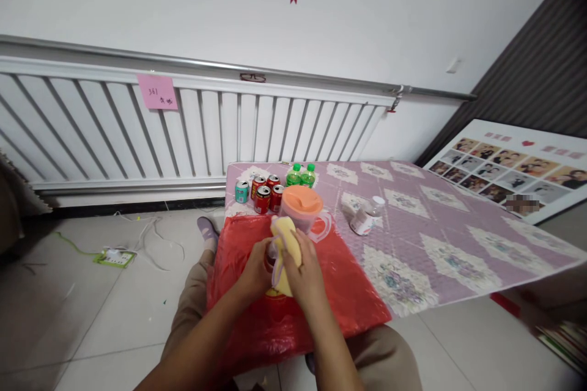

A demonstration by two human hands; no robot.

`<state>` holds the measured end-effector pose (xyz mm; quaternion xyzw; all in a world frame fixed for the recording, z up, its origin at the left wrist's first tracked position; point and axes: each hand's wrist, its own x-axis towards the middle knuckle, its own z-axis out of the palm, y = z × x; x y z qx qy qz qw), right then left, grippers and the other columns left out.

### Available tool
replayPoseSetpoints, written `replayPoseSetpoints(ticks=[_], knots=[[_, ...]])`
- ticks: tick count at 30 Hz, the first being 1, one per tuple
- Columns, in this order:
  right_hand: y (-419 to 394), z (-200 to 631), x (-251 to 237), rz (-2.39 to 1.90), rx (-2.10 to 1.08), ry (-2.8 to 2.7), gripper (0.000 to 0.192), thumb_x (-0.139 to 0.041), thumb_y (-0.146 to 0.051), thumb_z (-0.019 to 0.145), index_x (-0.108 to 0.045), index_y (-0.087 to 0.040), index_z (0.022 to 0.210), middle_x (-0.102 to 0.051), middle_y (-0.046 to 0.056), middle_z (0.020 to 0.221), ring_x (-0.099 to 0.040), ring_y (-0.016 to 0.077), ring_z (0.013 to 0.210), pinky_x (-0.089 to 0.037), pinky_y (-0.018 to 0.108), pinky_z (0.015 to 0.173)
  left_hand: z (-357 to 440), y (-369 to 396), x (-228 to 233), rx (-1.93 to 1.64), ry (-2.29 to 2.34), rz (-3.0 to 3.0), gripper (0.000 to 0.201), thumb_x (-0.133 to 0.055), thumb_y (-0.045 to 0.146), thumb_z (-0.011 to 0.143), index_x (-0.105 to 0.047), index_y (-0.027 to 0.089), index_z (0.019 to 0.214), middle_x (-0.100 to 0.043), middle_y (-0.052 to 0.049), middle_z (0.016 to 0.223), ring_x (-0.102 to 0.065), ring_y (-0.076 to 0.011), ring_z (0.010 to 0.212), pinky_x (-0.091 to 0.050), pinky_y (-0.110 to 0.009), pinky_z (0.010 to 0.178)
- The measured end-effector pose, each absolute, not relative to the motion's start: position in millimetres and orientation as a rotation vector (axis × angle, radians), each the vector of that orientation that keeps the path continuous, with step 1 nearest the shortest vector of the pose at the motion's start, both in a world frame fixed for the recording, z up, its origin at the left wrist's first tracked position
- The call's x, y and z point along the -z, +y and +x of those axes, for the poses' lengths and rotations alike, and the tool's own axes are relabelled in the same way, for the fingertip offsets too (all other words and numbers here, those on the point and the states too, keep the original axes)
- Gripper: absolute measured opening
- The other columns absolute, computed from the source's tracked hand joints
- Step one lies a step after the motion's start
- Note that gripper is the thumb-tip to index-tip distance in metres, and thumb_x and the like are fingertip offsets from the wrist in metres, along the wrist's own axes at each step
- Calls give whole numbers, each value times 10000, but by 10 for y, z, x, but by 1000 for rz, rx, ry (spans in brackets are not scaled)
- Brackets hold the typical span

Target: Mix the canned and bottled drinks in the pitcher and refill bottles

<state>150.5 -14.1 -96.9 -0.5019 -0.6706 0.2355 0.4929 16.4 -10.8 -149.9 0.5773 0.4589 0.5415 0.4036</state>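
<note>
Both hands meet over a red plastic sheet (339, 281) at the near edge of the table. My right hand (306, 272) is closed on a yellow cloth (287, 238) with a pale lilac edge. Pressed against that cloth, my left hand (255, 272) is wrapped round what looks like a can (271, 250), mostly hidden by fingers and fabric; a pale, shiny top shows. Just beyond the hands stands a clear plastic pitcher (293, 221) with an orange lid (302, 198). Several red cans (263, 200) and a teal can (241, 192) stand upright to its left.
Behind the pitcher are two green bottles (301, 176). A clear, white-capped bottle (368, 216) is on the quilted tablecloth (398, 269) to the right. A white radiator (261, 128) runs along the wall. On the floor at left lies a power strip (114, 256) with cables.
</note>
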Motion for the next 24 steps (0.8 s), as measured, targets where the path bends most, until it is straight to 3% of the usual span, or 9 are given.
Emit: replayPoseSetpoints(ticks=[2,5,9,12,18,22,24], knots=[[-110,1543,1065,-1254,-807,-1432,481,-566,-395,879,-592,-195,1316,-644,139,1314,-603,293,1205,-460,501,1050,181,-118,1523,-1389,1242,1437,730,-848,266,620,-509,161,1257,-619,-131,1269,-600,-285,1155,-474,-468,1042],[-118,1591,1230,-1245,-1102,-1197,494,-584,-464,864,-610,-204,1284,-719,111,1207,-692,284,1057,-562,458,900,205,-144,1530,-1358,1296,1377,749,-840,249,623,-461,175,1264,-622,-123,1266,-615,-275,1148,-490,-455,1022],[-177,1632,1421,-1227,-1241,-1062,471,-626,-486,828,-651,-210,1208,-767,93,1087,-738,273,899,-601,402,716,154,-175,1489,-1287,1281,1388,832,-829,246,643,-399,174,1351,-568,-162,1374,-576,-304,1248,-453,-480,1080],[-208,1651,1447,-1249,-1261,-1015,490,-657,-490,801,-653,-188,1186,-770,98,1060,-737,269,836,-594,394,680,38,-183,1435,-1218,1179,1442,884,-783,206,679,-338,188,1443,-471,-161,1495,-492,-300,1358,-392,-474,1154],[-287,1581,1165,-1249,-1134,-1063,578,-633,-515,834,-566,-195,1310,-702,117,1223,-688,284,1036,-563,411,850,-50,-172,1422,-1189,1068,1481,722,-734,210,738,-424,202,1390,-547,-134,1423,-560,-276,1276,-448,-466,1103],[-333,1481,1110,-1237,-855,-1303,576,-612,-458,854,-534,-206,1365,-576,131,1412,-545,286,1286,-428,456,1080,83,-189,1536,-1295,1217,1415,696,-782,253,691,-467,171,1306,-589,-153,1340,-601,-285,1187,-488,-464,1030],[-329,1462,1206,-1267,-773,-1348,605,-612,-436,842,-518,-190,1386,-533,144,1456,-491,289,1344,-377,476,1124,138,-203,1579,-1314,1294,1367,691,-790,273,676,-481,171,1286,-596,-153,1318,-610,-296,1157,-507,-458,991]])
